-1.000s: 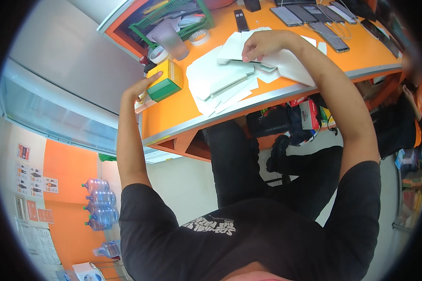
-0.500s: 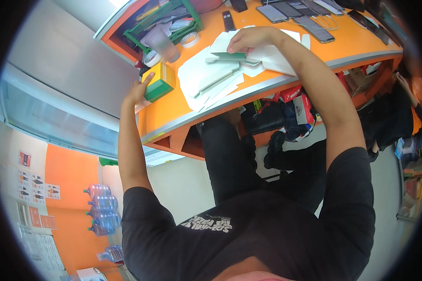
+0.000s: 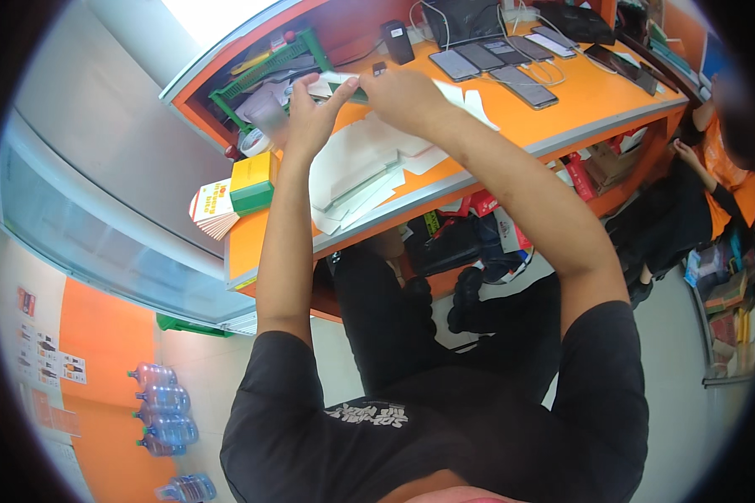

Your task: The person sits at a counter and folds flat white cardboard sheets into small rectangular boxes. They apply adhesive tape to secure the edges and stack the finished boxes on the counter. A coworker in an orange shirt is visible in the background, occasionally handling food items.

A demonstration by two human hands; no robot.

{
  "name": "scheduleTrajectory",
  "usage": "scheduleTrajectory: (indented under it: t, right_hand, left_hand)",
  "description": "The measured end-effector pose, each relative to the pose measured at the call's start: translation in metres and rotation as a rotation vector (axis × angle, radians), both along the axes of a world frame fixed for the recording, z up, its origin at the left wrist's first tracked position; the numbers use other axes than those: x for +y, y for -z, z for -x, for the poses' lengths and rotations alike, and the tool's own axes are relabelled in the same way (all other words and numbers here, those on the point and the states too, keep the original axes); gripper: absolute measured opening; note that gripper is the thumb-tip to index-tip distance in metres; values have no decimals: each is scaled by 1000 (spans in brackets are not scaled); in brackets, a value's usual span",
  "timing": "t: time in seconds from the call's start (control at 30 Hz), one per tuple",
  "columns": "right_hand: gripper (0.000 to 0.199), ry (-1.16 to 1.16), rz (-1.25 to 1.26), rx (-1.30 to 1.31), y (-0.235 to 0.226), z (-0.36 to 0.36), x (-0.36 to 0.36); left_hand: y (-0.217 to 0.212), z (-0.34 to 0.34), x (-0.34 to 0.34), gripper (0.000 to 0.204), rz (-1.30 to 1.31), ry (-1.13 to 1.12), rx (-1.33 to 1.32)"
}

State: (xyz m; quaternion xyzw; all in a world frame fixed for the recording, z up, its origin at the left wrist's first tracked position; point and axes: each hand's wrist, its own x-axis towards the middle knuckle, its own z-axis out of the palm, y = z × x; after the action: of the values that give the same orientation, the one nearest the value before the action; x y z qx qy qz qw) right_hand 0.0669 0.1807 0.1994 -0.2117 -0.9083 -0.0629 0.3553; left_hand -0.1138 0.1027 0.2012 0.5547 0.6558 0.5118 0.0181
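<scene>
Over the far side of the orange desk, my left hand [image 3: 315,117] and my right hand [image 3: 403,101] meet on a small green-and-white piece of card [image 3: 334,85]. The left thumb and fingers grip one end of it. My right fingers pinch the other end, partly hidden behind the hand. Below them lie flat white paper pieces [image 3: 352,163], overlapping each other. Left of my left forearm stands a yellow-and-green box [image 3: 253,180]. Against that box a fanned stack of white printed cards [image 3: 214,208] rests at the desk's left end.
Several phones [image 3: 524,86] with white cables lie on the desk [image 3: 570,113] at the right. A green basket [image 3: 268,75], a translucent cup [image 3: 268,121] and a tape roll [image 3: 254,142] stand at the left. Another person [image 3: 717,168] sits at the far right. Bags [image 3: 453,239] fill the shelf below.
My left hand has left the yellow-and-green box and moved right to the green-and-white card. My right hand has carried the card left and away from me. The fanned stack has come into view.
</scene>
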Motion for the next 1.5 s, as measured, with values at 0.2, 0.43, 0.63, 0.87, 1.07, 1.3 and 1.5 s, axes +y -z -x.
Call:
scheduleTrajectory:
  t: [0.2,0.43,0.63,0.87,1.07,1.3,1.5]
  right_hand:
    - [19,-7,286,212,21,2,28]
    - [20,-183,-111,519,-15,-39,-20]
    - [36,-244,-138,582,-20,-155,-118]
    - [30,-113,199,358,41,-226,-174]
    - [15,64,738,375,136,-205,-169]
    - [12,19,668,171,211,-139,-148]
    - [10,-53,591,290,214,-119,-149]
  left_hand:
    - [55,26,-2,105,107,-179,521]
    - [13,-8,-23,93,-420,-17,613]
    - [-7,-84,-74,65,-602,509,365]
    - [82,-162,-112,41,-319,1015,93]
    - [193,-186,-130,17,25,516,-356]
    - [259,-166,-130,21,178,186,-959]
    - [268,-139,-123,19,301,138,-774]
